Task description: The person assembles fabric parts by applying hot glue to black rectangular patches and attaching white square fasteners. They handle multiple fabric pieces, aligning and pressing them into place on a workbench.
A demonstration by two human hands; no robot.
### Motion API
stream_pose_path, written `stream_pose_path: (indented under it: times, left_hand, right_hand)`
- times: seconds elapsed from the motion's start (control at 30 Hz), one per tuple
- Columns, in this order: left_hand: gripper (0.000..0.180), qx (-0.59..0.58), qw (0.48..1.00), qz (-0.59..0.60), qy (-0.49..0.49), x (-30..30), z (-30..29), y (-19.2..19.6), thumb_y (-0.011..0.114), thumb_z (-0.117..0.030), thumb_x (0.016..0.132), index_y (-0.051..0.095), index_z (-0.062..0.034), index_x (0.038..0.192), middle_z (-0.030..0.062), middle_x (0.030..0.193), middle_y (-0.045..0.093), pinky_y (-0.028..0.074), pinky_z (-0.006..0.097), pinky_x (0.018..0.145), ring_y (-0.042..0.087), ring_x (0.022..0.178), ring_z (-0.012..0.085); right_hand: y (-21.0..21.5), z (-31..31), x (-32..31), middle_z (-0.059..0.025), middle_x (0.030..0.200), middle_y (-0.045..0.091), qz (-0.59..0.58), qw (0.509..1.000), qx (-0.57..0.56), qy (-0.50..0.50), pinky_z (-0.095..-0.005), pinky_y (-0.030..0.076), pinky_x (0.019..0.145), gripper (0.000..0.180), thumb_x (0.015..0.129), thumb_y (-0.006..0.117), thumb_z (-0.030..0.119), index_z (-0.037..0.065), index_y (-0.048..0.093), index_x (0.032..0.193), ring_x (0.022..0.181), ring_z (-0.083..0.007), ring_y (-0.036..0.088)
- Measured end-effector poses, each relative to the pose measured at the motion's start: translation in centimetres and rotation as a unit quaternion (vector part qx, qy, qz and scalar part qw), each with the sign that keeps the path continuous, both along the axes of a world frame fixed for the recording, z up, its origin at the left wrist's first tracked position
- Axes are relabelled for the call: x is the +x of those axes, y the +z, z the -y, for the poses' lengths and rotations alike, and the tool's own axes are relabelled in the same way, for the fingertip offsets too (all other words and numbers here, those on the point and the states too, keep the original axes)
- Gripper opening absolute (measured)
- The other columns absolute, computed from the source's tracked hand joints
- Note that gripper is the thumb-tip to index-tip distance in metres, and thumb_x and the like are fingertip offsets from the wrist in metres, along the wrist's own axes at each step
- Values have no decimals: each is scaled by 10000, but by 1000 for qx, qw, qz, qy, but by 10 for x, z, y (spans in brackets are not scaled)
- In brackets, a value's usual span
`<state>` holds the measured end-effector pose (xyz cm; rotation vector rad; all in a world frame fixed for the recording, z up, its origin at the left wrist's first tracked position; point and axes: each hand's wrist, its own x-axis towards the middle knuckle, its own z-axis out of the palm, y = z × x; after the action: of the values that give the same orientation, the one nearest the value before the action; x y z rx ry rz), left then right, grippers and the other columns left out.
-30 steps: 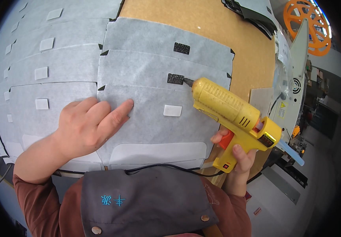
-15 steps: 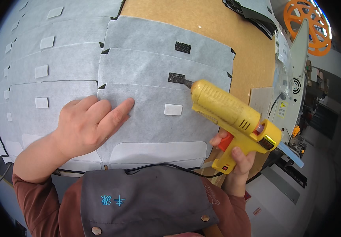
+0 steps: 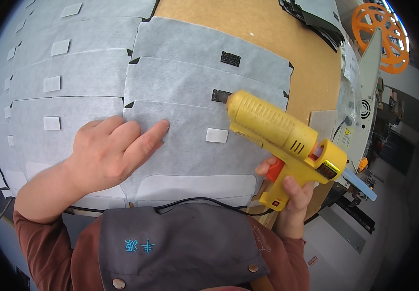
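Note:
My right hand (image 3: 294, 191) grips a yellow hot glue gun (image 3: 272, 121) by its handle, a finger at the red trigger. The gun's front end overlaps a black rectangular patch (image 3: 220, 95) on a pale grey fabric panel; its nozzle tip is mostly hidden. My left hand (image 3: 110, 148) rests on the nearest grey panel (image 3: 180, 155), index finger stretched out and the other fingers curled, holding nothing. A white rectangular tab (image 3: 217, 135) lies on that panel, left of the gun. Farther off, another black patch (image 3: 230, 58) sits on the far panel.
Overlapping rows of grey panels with white tabs (image 3: 52, 84) spread over the left of the brown board (image 3: 311, 72). Dark sheets (image 3: 316, 24) are stacked at the far right. A machine with an orange reel (image 3: 381, 36) stands beyond the right edge. The black cord (image 3: 204, 199) runs along my apron.
The glue gun's front end has moved left over the black patch, so its dark nozzle shows less. My left hand stays in place on the panel; the whole view has shifted slightly.

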<state>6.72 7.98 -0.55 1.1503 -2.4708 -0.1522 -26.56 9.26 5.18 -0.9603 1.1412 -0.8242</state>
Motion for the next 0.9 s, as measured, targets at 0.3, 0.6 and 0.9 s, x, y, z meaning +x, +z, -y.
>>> stream_pose_path:
  times: [0.3,0.6,0.9]
  left_hand:
    - [497,2,1000,-1,-1,-1,1,0,795,-138,686,666,-83,1162,-19,631,362,336,277,434,400,523,126]
    - [491,-5,1000,-4,1,-1,1,1,795,-134,679,669,-85,1151,-18,624,352,329,277,430,395,515,130]
    - [484,-4,1000,-7,3,-2,1,0,796,-136,683,673,-87,1149,-18,621,348,321,280,426,389,510,128]
  right_hand:
    - [-1,-8,-9,-218,1180,560,-1,1000,-4,14,-412,496,867,565,838,575,88,-66,402,1353,988,-296,614]
    - [-2,-13,-15,-236,1107,585,-2,1000,-17,-9,-418,498,863,565,849,585,102,-87,395,1346,973,-296,616]
    - [-3,-15,-14,-228,1139,575,-1,1000,-15,-10,-408,497,864,562,847,579,109,-72,399,1348,975,-292,615]
